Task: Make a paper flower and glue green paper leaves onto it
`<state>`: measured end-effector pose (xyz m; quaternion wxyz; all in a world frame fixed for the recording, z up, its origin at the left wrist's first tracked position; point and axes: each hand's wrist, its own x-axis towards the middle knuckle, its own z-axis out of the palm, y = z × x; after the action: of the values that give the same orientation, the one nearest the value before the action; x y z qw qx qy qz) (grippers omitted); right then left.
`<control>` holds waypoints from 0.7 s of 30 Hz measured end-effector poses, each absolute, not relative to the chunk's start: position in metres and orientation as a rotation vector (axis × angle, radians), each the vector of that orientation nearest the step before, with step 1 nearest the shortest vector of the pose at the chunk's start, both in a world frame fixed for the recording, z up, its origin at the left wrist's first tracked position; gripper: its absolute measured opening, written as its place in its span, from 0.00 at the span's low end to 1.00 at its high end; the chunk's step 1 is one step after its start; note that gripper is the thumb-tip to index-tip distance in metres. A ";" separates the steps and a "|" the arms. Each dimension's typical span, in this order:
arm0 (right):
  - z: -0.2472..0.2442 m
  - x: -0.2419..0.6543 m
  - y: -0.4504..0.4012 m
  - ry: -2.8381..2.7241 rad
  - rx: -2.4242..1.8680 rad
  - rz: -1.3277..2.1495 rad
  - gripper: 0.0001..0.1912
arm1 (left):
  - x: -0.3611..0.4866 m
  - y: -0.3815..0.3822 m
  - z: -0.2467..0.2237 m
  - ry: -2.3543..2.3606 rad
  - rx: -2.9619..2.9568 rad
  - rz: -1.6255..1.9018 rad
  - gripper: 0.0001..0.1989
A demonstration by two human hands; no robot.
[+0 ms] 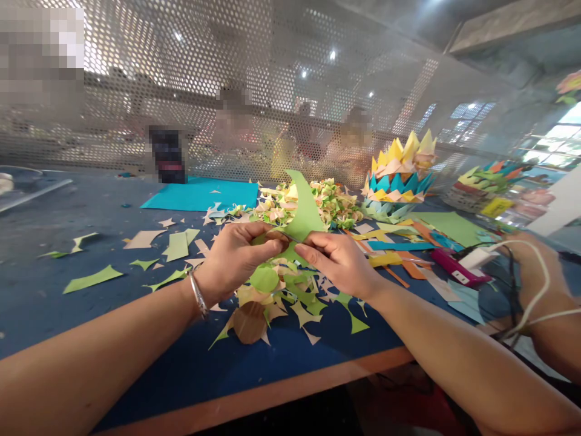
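My left hand (240, 257), with a bracelet at the wrist, is closed on a light green sheet of paper (305, 209). A curved, pointed tip of the paper rises between my hands. From the right, the closed fingers of my right hand (338, 260) pinch the same paper at its lower edge. A thin dark line shows between my fingertips; I cannot tell what it is. Under my hands lie a round green paper piece (264, 279), a brown disc (250, 323) and many green and peach offcuts (306, 315).
Behind my hands is a heap of small paper cuttings (333, 203). A blue sheet (200, 195), a dark phone-like object (167, 154) and a layered folded-paper piece (399, 178) stand or lie farther back. At right are a magenta power strip (458, 269), cables and another person's arm (544, 297).
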<state>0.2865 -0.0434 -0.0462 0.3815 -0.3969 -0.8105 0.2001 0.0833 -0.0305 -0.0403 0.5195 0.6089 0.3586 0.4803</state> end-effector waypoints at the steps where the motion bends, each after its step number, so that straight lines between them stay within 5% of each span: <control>1: -0.046 0.287 -0.044 -2.073 -1.013 0.499 0.26 | 0.083 -0.030 -0.040 0.878 1.495 1.149 0.04; 21: -0.047 0.287 -0.044 -2.152 -1.009 0.384 0.23 | 0.077 -0.026 -0.034 1.054 2.027 1.054 0.05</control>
<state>0.2872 -0.0443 -0.0467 0.3590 -0.3913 -0.8342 0.1488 0.0769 -0.0256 -0.0344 0.3075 0.7666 0.3986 0.3986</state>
